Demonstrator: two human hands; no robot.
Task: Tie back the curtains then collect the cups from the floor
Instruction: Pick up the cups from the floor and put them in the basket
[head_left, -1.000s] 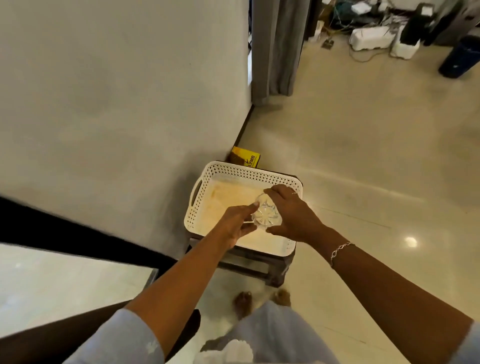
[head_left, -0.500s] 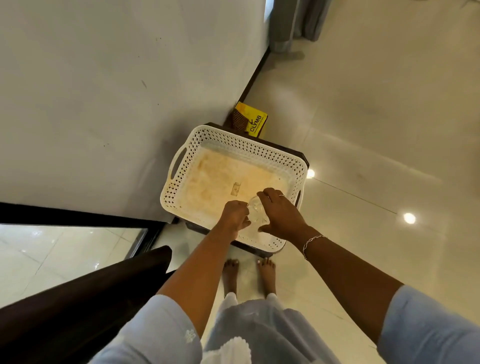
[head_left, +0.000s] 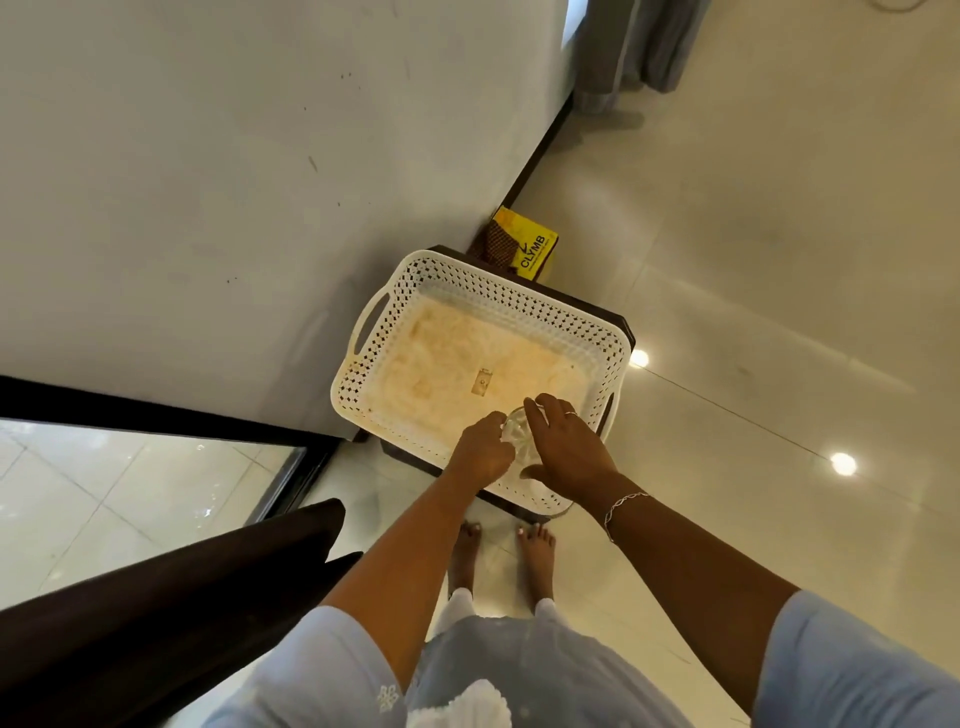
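— Cup (head_left: 516, 434), clear glass, low over near right corner of tray (head_left: 363, 374). Held from both sides.

— Grip?

— Left hand (head_left: 483, 451) curled against left side of cup, pinching it. Right hand (head_left: 563, 447) draped over top and right side, thumb beneath. No release yet.

— Change over last second?

— Lowered. A second back: up over tray middle, base turned toward camera. Half a second back: down by tray's near edge. Now deeper inside wall line, close to tray bottom. View tipped further down too, with feet (head_left: 535, 551) in frame and curtain (head_left: 618, 52) pushed to top edge.

— Touching tray bottom?

— Cannot tell; base hidden behind hands.

— Tray otherwise?

— White, perforated sides, stained bottom, small tag (head_left: 483, 382) at centre. No other cup seen inside. Sits on dark stool (head_left: 415, 460) against wall (head_left: 208, 182); yellow box (head_left: 535, 249) just behind stool.

— Meaning for task?

— Probably set-down stage for one collected cup. Likely next: release, once base down. Number of cups left on floor (head_left: 779, 312) unknown: none in visible stretch, much of room out of frame.

— Curtains?

— Grey cloth at top, hanging gathered beside wall. Tie not visible, so tied or not: cannot tell.

— Risk?

— Glass close to tray side. Chance of tipping against it on a tilted landing. Level set-down advisable before letting go.
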